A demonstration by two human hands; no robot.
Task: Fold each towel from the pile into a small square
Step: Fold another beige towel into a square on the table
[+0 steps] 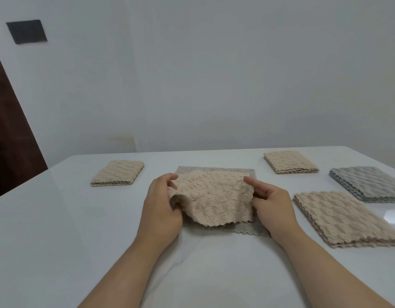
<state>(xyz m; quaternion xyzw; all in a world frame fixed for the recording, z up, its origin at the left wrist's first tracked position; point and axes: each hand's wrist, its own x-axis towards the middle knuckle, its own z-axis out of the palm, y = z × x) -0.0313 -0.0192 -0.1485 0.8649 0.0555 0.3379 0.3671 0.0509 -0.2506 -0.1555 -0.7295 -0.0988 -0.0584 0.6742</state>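
Observation:
A beige textured towel [214, 196] is lifted slightly off the middle of the white table [59, 218], doubled over and sagging at its near edge. My left hand [161, 207] grips its left side with fingers curled under the fold. My right hand [270, 201] pinches its right side between thumb and fingers. Under it a grey towel [247, 230] lies flat and spread. A stack of beige towels [343, 218] and a stack of grey towels [367, 183] lie to the right.
A small folded beige towel [118, 173] rests at the far left of the table, and another folded beige stack [289, 162] at the far right. A white wall rises behind the table. A dark door [7, 130] stands at the left.

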